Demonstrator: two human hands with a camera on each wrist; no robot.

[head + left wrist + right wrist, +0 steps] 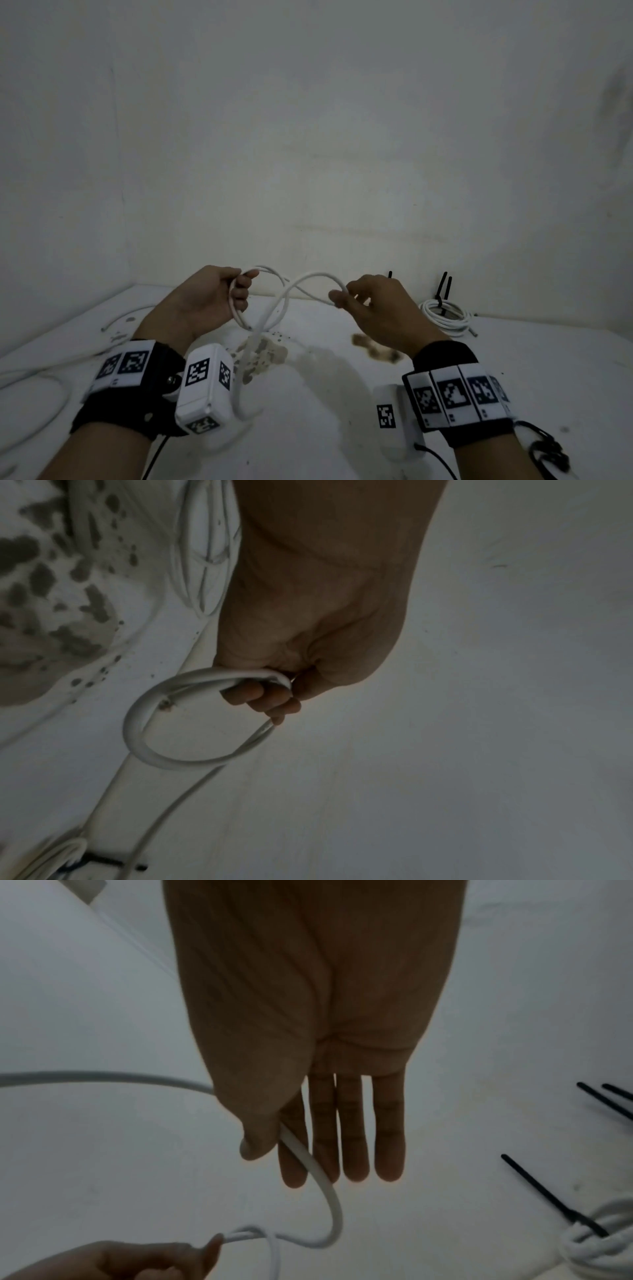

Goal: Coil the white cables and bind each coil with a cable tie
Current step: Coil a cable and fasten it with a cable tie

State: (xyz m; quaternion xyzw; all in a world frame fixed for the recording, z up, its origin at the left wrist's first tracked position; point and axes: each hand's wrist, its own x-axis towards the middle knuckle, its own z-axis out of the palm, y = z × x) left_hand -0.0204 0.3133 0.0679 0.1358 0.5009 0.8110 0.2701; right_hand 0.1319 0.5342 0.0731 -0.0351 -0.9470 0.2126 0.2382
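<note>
A white cable (310, 277) runs in a figure-eight between my two raised hands, and its tail hangs down to the table. My left hand (241, 287) grips a small coil of its loops, fingers curled round them; the left wrist view shows the coil (137, 723) hanging from those fingers (260, 693). My right hand (342, 296) pinches the cable (329, 1199) between thumb and index finger, the other fingers (356, 1137) straight. A finished white coil (445, 315) bound with a black cable tie (443, 289) lies at the back right.
Loose white cables (34, 387) lie on the white table (342, 411) at the left. Brown stains (263, 353) mark its middle. Another black tie (389, 274) stands behind my right hand. White walls close the back and left.
</note>
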